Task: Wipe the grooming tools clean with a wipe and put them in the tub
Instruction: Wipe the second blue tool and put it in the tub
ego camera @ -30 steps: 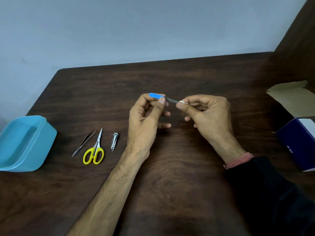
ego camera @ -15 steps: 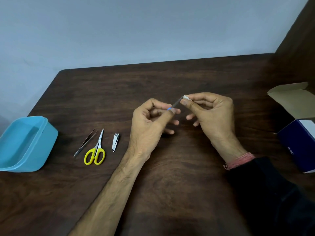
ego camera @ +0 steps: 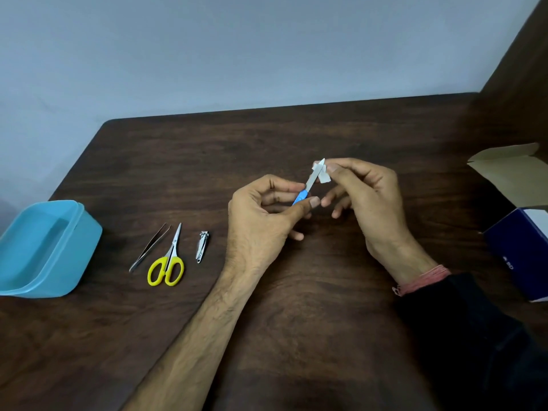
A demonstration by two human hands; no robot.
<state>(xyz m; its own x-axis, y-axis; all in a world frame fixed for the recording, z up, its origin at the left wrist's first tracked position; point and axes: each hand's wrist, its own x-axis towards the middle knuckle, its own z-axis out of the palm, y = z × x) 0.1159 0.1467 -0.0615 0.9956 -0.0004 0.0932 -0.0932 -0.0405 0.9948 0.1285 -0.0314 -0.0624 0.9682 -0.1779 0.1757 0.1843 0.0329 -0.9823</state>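
Above the middle of the table my left hand pinches the blue handle of a nail file, whose metal blade points up and away. My right hand pinches a small white wipe folded round the upper part of the blade, near its tip. To the left, lying side by side on the table, are tweezers, yellow-handled scissors and a nail clipper. The light-blue tub stands open at the far left, with nothing visible inside it.
An open dark-blue box with a raised cardboard flap stands at the table's right edge. The dark wooden table meets a pale wall at the back and a dark panel at the right.
The file has swung from lying level, handle to the left, to blade pointing up. The wipe has slid along the blade to near the tip.
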